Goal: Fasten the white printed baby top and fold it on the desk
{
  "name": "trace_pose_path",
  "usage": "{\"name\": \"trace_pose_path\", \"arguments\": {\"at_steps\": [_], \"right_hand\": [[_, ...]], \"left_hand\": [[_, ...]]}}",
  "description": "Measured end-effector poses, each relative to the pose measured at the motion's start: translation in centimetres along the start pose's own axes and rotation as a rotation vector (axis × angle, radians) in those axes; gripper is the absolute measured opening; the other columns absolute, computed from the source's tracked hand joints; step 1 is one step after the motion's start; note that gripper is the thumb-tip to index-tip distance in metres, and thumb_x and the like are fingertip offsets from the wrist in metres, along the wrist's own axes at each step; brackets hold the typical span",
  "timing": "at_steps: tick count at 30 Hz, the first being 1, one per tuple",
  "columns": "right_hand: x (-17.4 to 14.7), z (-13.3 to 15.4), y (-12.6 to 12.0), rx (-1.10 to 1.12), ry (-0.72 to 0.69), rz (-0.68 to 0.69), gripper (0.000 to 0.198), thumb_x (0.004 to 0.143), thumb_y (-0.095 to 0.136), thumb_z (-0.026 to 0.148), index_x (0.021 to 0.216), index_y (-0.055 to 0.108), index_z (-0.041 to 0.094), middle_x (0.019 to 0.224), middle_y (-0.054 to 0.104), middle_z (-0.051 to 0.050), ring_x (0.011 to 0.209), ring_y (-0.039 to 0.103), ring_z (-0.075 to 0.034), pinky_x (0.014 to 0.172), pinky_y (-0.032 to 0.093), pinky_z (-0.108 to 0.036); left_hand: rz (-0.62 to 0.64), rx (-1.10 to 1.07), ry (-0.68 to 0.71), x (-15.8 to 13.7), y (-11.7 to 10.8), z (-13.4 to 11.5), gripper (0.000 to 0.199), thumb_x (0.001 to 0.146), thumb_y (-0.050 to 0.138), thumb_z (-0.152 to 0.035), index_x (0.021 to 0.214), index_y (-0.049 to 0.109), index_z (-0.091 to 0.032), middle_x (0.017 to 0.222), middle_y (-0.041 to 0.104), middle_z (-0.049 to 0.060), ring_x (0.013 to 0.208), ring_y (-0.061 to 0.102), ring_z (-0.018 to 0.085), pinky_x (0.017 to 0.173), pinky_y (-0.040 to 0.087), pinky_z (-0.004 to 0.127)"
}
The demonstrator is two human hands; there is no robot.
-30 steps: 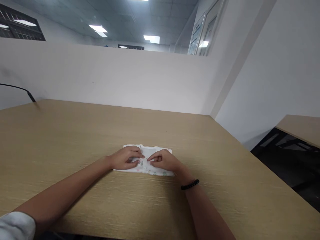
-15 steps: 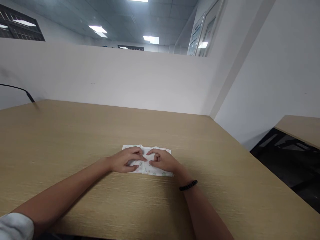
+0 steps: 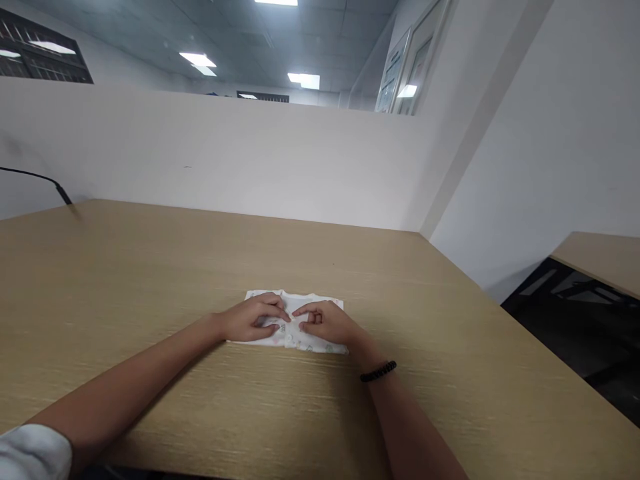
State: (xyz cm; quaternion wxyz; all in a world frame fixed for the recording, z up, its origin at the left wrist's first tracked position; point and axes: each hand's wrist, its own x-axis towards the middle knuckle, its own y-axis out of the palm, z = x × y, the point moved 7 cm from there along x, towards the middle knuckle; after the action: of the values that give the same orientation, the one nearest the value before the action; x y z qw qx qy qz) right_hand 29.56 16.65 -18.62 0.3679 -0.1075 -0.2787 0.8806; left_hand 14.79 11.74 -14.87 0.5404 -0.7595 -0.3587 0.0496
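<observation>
A small white garment (image 3: 295,339) with a pale print lies flat on the wooden table, like a baby top with a seam or placket down its middle. My left hand (image 3: 254,319) rests over its left half, fingers and thumb apart, index fingertip at the middle line. From the right, my right hand (image 3: 327,323) lies over the other half. Its index finger reaches to the same middle line, the thumb is apart below, and the other fingers are curled. Both index fingertips touch the cloth close together. Parts of the garment are hidden under my hands.
The wooden table (image 3: 200,257) meets a white partition (image 3: 280,160) at the back. A black cable (image 3: 61,193) hangs at the far left edge. To the right, beyond a gap, stands another table (image 3: 600,257) with a dark frame below.
My right index finger has come down and slightly closer to the left fingertips on the middle line. The garment has hardly moved, and the view has shifted a little.
</observation>
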Motion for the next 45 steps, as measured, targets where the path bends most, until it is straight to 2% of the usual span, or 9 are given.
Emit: {"name": "trace_pose_path", "arguments": {"at_steps": [10, 14, 17, 19, 22, 26, 32, 36, 45], "right_hand": [[0.0, 0.0, -0.2, -0.033, -0.045, -0.042, 0.026, 0.078, 0.065, 0.023, 0.100, 0.076, 0.018, 0.062, 0.057, 0.004, 0.054, 0.045, -0.008, 0.052, 0.032, -0.020], [-0.1, 0.1, -2.5, -0.230, -0.007, -0.307, 0.021, 0.083, 0.060, 0.025, 0.097, 0.075, 0.018, 0.075, 0.067, -0.001, 0.065, 0.054, -0.012, 0.062, 0.040, -0.022], [-1.1, -0.1, -4.8, -0.476, 0.105, -0.524, 0.024, 0.088, 0.055, 0.025, 0.103, 0.071, 0.018, 0.096, 0.070, -0.007, 0.087, 0.060, -0.017, 0.080, 0.044, -0.026], [-1.7, -0.4, -5.7, -0.657, 0.212, -0.577, 0.026, 0.090, 0.053, 0.027, 0.106, 0.070, 0.016, 0.108, 0.067, -0.012, 0.102, 0.058, -0.022, 0.089, 0.042, -0.030], [-2.2, -1.3, -6.0, -0.818, 0.363, -0.534, 0.030, 0.092, 0.052, 0.034, 0.108, 0.068, 0.014, 0.112, 0.063, -0.016, 0.108, 0.056, -0.026, 0.091, 0.042, -0.033], [-2.2, -1.8, -5.7, -0.850, 0.443, -0.458, 0.034, 0.096, 0.045, 0.037, 0.108, 0.067, 0.013, 0.108, 0.063, -0.016, 0.102, 0.060, -0.024, 0.086, 0.043, -0.031], [-2.3, -1.8, -5.6, -0.895, 0.488, -0.386, 0.043, 0.099, 0.036, 0.039, 0.099, 0.070, 0.012, 0.106, 0.066, -0.018, 0.097, 0.065, -0.025, 0.081, 0.045, -0.033], [-2.6, -1.8, -5.9, -0.927, 0.522, -0.377, 0.045, 0.099, 0.035, 0.038, 0.098, 0.071, 0.011, 0.105, 0.069, -0.019, 0.096, 0.067, -0.028, 0.080, 0.046, -0.036], [-3.3, -2.0, -6.6, -0.917, 0.610, -0.403, 0.038, 0.098, 0.039, 0.034, 0.097, 0.071, 0.012, 0.103, 0.070, -0.020, 0.092, 0.069, -0.025, 0.076, 0.048, -0.032]], "left_hand": [[-0.068, 0.001, -0.083, -0.3, -0.8, 1.7, 0.027, 0.095, 0.051, -0.037, 0.106, 0.069, -0.020, 0.105, 0.063, 0.009, 0.103, 0.058, 0.021, 0.090, 0.046, 0.031], [-0.199, 0.015, -0.169, -0.8, -2.3, 3.8, 0.026, 0.094, 0.049, -0.034, 0.100, 0.069, -0.018, 0.101, 0.064, 0.009, 0.097, 0.059, 0.021, 0.085, 0.047, 0.031], [-0.320, 0.132, -0.357, -1.8, -3.5, 6.3, 0.027, 0.089, 0.049, -0.033, 0.098, 0.069, -0.017, 0.100, 0.065, 0.010, 0.097, 0.059, 0.023, 0.090, 0.046, 0.038], [-0.335, 0.219, -0.503, -2.5, -3.7, 7.8, 0.029, 0.085, 0.051, -0.034, 0.100, 0.068, -0.016, 0.101, 0.065, 0.011, 0.099, 0.059, 0.026, 0.092, 0.045, 0.041], [-0.273, 0.307, -0.615, -2.8, -3.3, 8.7, 0.028, 0.082, 0.052, -0.038, 0.090, 0.067, -0.016, 0.092, 0.065, 0.010, 0.091, 0.060, 0.027, 0.087, 0.046, 0.041], [-0.216, 0.344, -0.592, -2.3, -2.9, 8.0, 0.023, 0.080, 0.049, -0.039, 0.073, 0.058, -0.019, 0.074, 0.061, 0.007, 0.079, 0.057, 0.024, 0.081, 0.045, 0.038], [-0.185, 0.045, -0.608, -2.0, -2.2, 7.3, 0.026, 0.080, 0.050, -0.044, 0.077, 0.052, -0.019, 0.069, 0.055, 0.000, 0.068, 0.050, 0.017, 0.061, 0.037, 0.027], [-0.174, -0.124, -0.601, -1.8, -1.8, 6.8, 0.031, 0.079, 0.053, -0.049, 0.080, 0.052, -0.018, 0.069, 0.051, -0.002, 0.064, 0.044, 0.014, 0.058, 0.033, 0.023], [-0.188, -0.058, -0.592, -1.5, -1.9, 6.2, 0.024, 0.078, 0.052, -0.041, 0.078, 0.053, -0.018, 0.072, 0.055, 0.000, 0.067, 0.047, 0.016, 0.061, 0.034, 0.025]]}}
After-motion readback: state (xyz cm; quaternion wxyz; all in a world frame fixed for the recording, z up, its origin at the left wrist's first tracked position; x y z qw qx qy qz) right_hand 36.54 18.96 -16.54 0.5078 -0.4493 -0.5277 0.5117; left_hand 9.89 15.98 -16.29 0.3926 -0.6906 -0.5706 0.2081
